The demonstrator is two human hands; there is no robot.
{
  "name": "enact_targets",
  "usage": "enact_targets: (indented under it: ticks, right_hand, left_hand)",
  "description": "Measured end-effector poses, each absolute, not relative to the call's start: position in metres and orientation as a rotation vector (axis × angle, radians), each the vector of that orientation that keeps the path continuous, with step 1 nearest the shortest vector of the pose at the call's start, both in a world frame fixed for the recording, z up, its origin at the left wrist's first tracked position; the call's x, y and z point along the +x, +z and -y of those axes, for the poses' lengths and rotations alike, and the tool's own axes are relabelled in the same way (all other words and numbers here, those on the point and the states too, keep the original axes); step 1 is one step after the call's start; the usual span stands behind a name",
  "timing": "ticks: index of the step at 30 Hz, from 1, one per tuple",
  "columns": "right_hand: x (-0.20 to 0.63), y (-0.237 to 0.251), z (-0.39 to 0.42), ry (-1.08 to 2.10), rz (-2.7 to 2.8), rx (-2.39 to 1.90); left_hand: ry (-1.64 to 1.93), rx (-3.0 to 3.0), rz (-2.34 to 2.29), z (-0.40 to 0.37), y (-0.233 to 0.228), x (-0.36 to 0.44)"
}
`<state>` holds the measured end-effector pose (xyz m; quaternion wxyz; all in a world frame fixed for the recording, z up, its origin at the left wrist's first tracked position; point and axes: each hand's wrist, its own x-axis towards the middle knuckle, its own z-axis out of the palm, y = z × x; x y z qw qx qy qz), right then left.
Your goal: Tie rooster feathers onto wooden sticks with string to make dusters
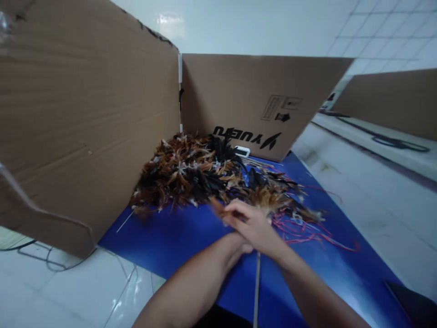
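My right hand [254, 223] lies over my left hand [243, 248] above a blue mat [177, 237]. The right fingers pinch a small brown feather bundle [218, 208] that points left. Most of the left hand is hidden under the right; it looks closed in a fist. A thin stick [256, 287] comes out from under that fist and runs down toward me. Just beyond the hands sits a big pile of brown, black and orange feathers [191, 175]. To the right of the hands lie loose red and white strings [307, 234].
Tall cardboard walls stand at the left [85, 114] and at the back [246, 91], the back one printed with black lettering. A small white object [243, 150] sits behind the feathers. White tiled floor [368, 191] and a black cable [392, 142] are at the right.
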<state>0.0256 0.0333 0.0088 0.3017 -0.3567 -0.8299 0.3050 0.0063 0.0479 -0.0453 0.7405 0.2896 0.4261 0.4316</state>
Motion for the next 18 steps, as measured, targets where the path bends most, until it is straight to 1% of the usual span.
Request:
enact_targets:
  ticks: [2,3,5,8,13,15,18]
  right_hand:
    - [0.063,0.006,-0.04,0.994,1.81,-1.189]
    - [0.08,0.003,-0.043,1.032,1.641,-1.233]
    - [0.108,-0.006,-0.048,1.072,1.438,-1.263]
    - [0.129,-0.019,-0.05,1.213,1.345,-1.267]
    - [0.13,-0.024,-0.048,1.499,1.282,-1.186]
    - [0.131,-0.023,-0.048,1.519,1.283,-1.169]
    - [0.133,-0.024,-0.05,1.466,1.298,-1.181]
  left_hand:
    - [0.825,0.865,-1.076,-0.047,-0.046,0.006]
    - [0.784,0.936,-1.072,-0.047,-0.047,0.005]
    - [0.815,0.935,-0.899,-0.047,-0.051,0.002]
    - [0.879,0.839,-0.668,-0.047,-0.055,0.001]
    - [0.866,0.819,-0.762,-0.045,-0.055,0.006]
    - [0.859,0.831,-0.778,-0.044,-0.054,0.008]
    - [0.841,0.847,-0.774,-0.042,-0.055,0.009]
